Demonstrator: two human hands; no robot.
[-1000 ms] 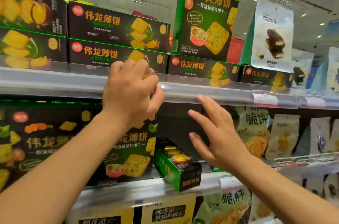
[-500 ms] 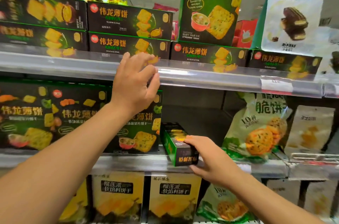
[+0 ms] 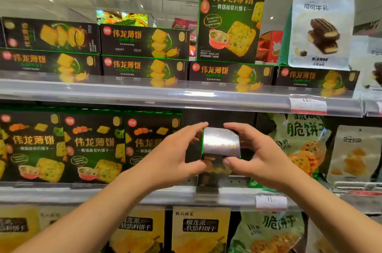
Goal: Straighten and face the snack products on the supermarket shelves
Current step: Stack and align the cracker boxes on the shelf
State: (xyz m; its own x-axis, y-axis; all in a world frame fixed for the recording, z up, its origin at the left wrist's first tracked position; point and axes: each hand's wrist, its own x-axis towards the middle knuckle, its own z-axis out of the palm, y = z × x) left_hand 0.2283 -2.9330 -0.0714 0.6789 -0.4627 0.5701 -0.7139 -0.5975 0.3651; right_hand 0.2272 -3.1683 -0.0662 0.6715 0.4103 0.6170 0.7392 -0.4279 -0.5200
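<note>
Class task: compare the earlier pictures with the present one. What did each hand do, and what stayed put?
The left hand dropped from the upper shelf rail; the right hand had reached the small box. Both now hold it, lifted and turned end-on. The shelved boxes are unchanged.

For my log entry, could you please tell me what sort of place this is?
Most likely a supermarket snack aisle: tiered shelves with price tags on the rails, and rows of matching cracker boxes and snack bags facing out.
</note>
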